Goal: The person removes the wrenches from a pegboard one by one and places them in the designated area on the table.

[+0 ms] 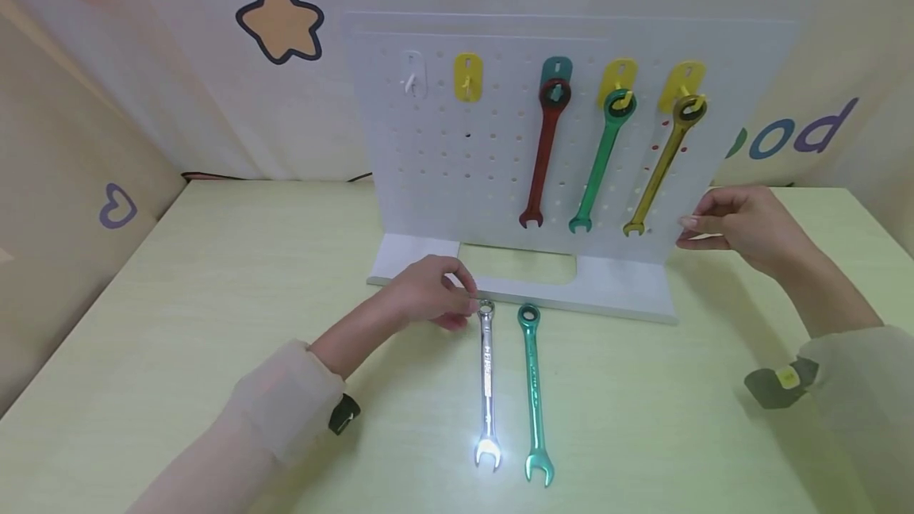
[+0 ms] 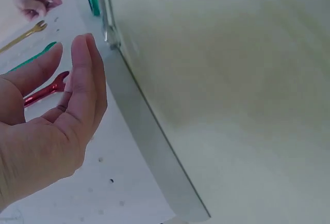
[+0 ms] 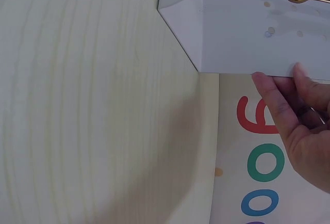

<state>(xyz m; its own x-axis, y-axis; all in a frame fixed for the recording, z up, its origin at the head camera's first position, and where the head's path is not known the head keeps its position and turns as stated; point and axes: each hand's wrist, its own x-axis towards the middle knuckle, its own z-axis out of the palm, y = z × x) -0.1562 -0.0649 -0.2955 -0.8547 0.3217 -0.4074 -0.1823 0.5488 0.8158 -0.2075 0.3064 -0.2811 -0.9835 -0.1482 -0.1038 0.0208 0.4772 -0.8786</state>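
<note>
Pegboard: white, upright on a pale green table, taken as landmark.

Hung on it, right half: red wrench, green wrench, gold wrench, each on a coloured hook. Two bare hooks on its left half, white and yellow.

In front of its base, flat on the table: silver wrench and, just beside it on the right, teal wrench, ring ends towards the board. Marking on the silver shank is too small to read.

Left hand: at the silver wrench's ring end, fingers loosely curved; whether they touch it cannot be told.

Right hand: at the board's right edge, fingertips resting on the edge, thumb behind.

Wall behind the board: coloured letters, "ood" legible.
</note>
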